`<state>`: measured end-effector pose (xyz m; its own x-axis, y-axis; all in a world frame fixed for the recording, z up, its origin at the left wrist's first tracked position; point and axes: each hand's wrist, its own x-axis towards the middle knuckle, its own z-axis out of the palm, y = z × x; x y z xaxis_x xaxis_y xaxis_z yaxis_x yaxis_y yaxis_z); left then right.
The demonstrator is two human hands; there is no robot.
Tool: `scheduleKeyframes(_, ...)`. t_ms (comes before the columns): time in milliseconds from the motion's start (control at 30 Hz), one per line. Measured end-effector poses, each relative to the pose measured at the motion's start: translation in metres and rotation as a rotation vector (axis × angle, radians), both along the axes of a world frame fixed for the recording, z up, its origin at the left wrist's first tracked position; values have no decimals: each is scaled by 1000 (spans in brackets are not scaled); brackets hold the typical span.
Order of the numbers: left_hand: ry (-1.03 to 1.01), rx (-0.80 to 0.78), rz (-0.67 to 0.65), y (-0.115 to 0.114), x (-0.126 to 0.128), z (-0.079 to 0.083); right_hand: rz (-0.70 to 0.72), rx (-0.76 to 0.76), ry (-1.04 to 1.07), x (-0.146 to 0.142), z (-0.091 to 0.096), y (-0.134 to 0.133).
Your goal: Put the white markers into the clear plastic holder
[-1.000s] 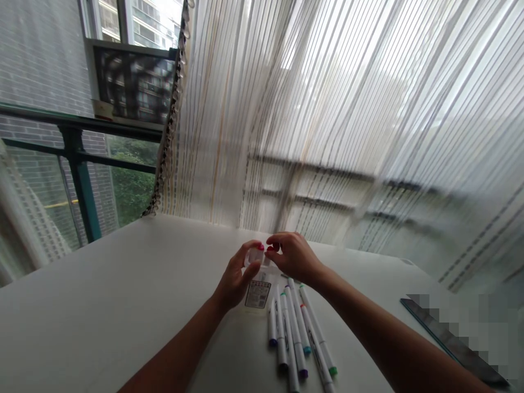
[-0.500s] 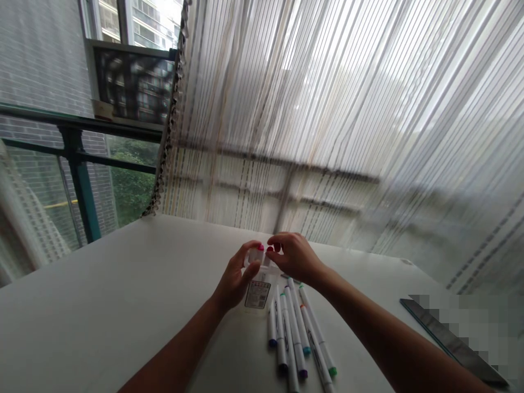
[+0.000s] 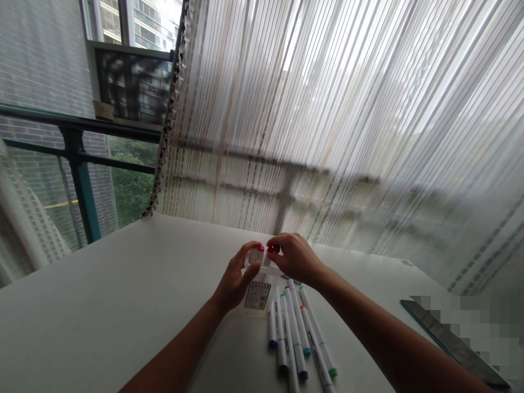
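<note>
A clear plastic box with a black-framed label stands upright on the table. My left hand is closed around its left side near the top. Inside the box is a pink-tipped marker, close to my left fingertips. My right hand pinches a red-tipped marker at the box's top opening; its lower part is hidden by the box rim and fingers. Several white markers with blue, black, purple, teal, orange and green ends lie loosely side by side, just right of the box and below my right hand.
The white table reaches to a striped sheer curtain at its far edge. A dark flat object lies at the right, partly pixelated. Behind the table on the left are a green railing and a window.
Both hands stay almost where they were. The right fingertips shift very slightly on the red-tipped marker; box and loose markers keep their places.
</note>
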<state>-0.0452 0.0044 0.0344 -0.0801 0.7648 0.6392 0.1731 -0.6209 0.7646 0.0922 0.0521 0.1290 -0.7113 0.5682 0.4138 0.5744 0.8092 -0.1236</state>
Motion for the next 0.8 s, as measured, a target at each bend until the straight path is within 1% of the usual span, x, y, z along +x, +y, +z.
scheduleKeyframes(433, -10, -11, 0, 1, -1, -1, 35, 1, 21, -5, -2, 3)
scheduleKeyframes(567, -15, 9, -16, 1, -1, -1, 54, 5, 31, -4, -2, 2)
scheduleKeyframes(800, -9, 33, -8, 0, 0, -1, 44, 9, 28, -1, -2, 2)
